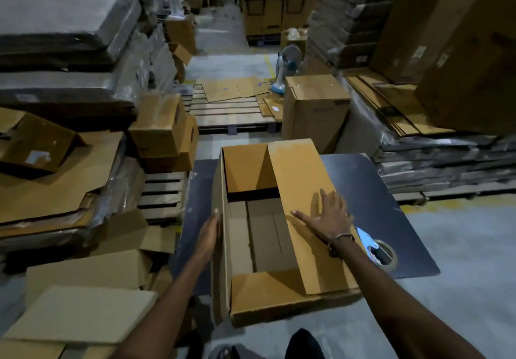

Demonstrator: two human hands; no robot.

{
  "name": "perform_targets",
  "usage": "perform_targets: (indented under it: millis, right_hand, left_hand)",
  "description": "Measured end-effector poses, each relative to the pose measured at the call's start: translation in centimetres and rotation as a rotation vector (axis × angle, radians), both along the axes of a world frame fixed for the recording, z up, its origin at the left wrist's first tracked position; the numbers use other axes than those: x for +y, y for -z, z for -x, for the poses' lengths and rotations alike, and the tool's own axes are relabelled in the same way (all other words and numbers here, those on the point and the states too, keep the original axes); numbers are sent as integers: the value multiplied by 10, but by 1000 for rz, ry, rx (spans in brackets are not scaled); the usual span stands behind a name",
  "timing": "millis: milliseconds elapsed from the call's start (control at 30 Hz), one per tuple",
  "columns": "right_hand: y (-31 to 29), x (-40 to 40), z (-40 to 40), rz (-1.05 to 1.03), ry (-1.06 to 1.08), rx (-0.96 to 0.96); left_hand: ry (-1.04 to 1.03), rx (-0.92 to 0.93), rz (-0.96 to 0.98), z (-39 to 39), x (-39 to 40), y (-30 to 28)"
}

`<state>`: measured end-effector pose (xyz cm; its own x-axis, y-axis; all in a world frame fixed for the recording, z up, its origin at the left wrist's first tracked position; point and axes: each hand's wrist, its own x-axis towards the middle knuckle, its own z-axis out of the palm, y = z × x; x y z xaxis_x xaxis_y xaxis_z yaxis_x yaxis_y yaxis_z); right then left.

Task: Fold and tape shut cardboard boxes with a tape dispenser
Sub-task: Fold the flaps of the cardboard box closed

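Looking down from the head view, we see the cardboard box (268, 235) lying on a dark blue counter (391, 191), with its long axis running away from us, from the near edge of the counter toward the far edge. Its open top faces up.

The long right flap (304, 205) is folded down over the opening and slopes a little toward the middle. The long left flap (222, 219) stands almost upright. The short near flap (265, 291) lies flat, and the short far flap (245, 168) stands up.

We press our right hand (328, 214) flat on the right flap, fingers straight and spread, palm down; it grips nothing. Our left hand (208, 235) lies against the outer side of the left flap with straight fingers pointing forward. Both forearms reach forward from the bottom of the view.

The box is plain brown corrugated board, smooth outside, with a seam on its inner floor. The tape dispenser (375, 248) lies on the counter just beside the right wrist, with a shiny metal blade part and a tape roll (389, 258).

Around us are stacks of flat cardboard (55, 185) and a wooden pallet (229, 110).
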<state>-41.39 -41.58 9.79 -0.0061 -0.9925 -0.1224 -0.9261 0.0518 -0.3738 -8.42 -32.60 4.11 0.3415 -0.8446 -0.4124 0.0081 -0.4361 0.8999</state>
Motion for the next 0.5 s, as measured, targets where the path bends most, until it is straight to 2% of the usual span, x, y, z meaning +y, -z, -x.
perform_targets:
  millis: [167,200,233,300,400,500]
  right_hand:
    - [9,31,-32,13,-138,306]
    - [11,34,-34,17,-129,322]
    - [12,36,-35,27,-115,298]
    - [10,35,-37,107,-119,223]
    - [-13,23,-43,179,-122,115]
    - [-39,11,-56,249,-46,-10]
  left_hand:
    - [-133,168,-206,-26,30,101]
    - [-156,221,-246,-37,31,127]
    - [-175,217,-277,-40,36,124]
    - [-293,147,-295,-48,45,84]
    - [-311,-261,-289,-61,50,-28]
    - [-248,-502,-94,-83,35,-122]
